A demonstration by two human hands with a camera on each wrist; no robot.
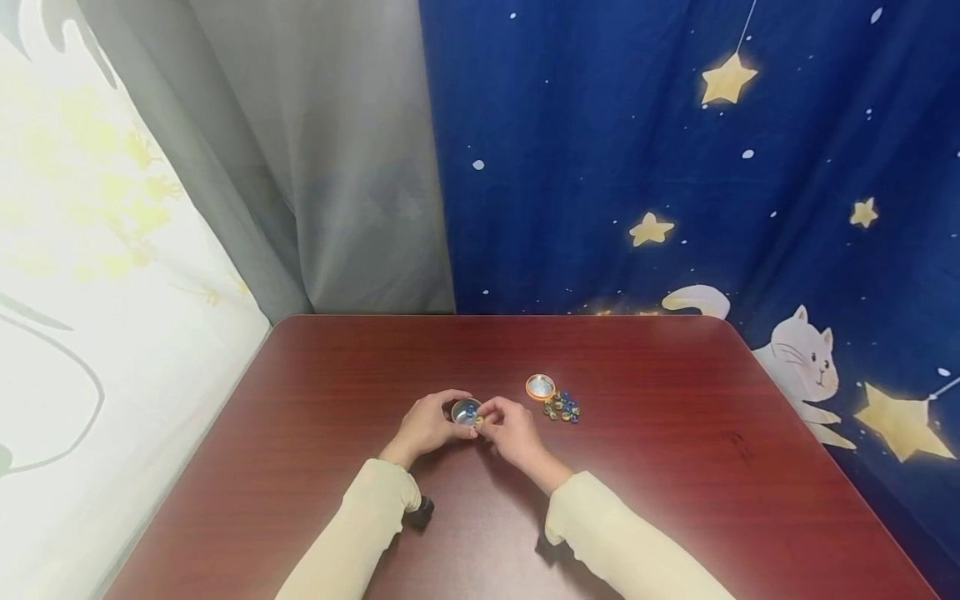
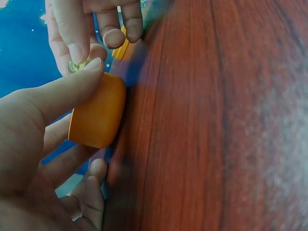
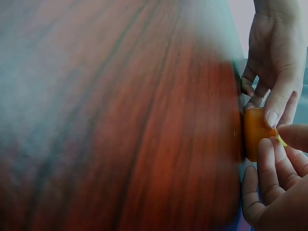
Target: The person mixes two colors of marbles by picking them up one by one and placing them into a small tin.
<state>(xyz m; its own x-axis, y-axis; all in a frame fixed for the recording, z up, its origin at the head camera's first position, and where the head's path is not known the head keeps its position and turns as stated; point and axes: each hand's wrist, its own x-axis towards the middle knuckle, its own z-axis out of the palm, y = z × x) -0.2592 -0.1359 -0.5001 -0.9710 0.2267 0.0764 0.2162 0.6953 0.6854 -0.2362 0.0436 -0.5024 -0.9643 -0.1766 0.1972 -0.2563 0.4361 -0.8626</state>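
Observation:
A small round orange tin (image 2: 102, 115) with a silvery inside stands on the table in front of the person. My left hand (image 1: 429, 427) holds it from the left, thumb on the near side and fingers around the far side. Blue marbles (image 1: 471, 409) show inside the tin. At the tin's right rim my right hand (image 1: 514, 432) pinches a clear marble with yellow-green in it (image 2: 76, 66) between thumb and fingertips. The left thumb tip is right beside that marble.
To the right of the hands lies an orange-rimmed lid (image 1: 540, 386), silvery side up. Several blue and yellow-green marbles (image 1: 566, 410) lie loose beside it on the reddish-brown table (image 1: 645, 467). Curtains (image 1: 360, 167) hang behind the far edge.

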